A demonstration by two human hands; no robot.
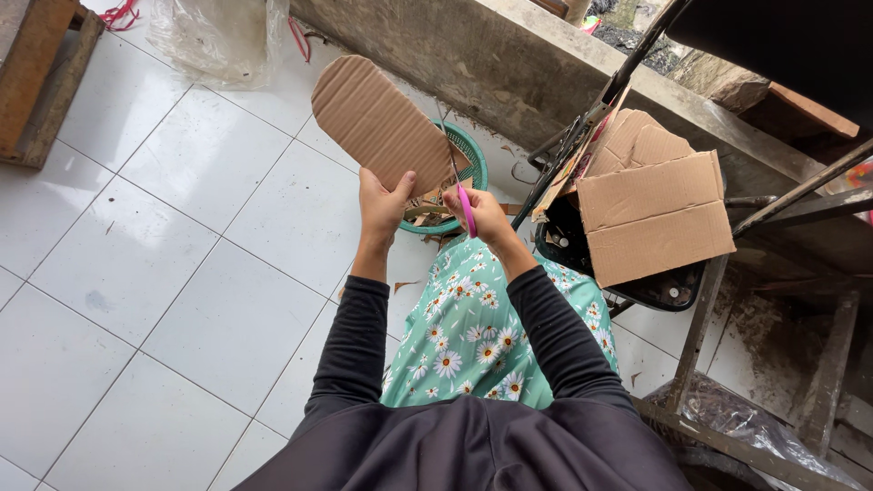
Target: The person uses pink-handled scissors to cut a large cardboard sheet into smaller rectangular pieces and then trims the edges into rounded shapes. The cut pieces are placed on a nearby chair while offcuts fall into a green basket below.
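My left hand grips the lower edge of a rounded, sole-shaped piece of brown corrugated cardboard, held up over the floor. My right hand is closed on scissors with a pink handle; their thin blades point up along the cardboard's right edge. Both sleeves are black. Under the hands sits a teal plastic basket holding cardboard scraps, partly hidden by the cardboard piece and my hands.
White floor tiles spread to the left. A cardboard box rests on a dark crate at right, beside metal frame legs. A concrete ledge runs behind. A clear plastic bag and wooden frame lie far left.
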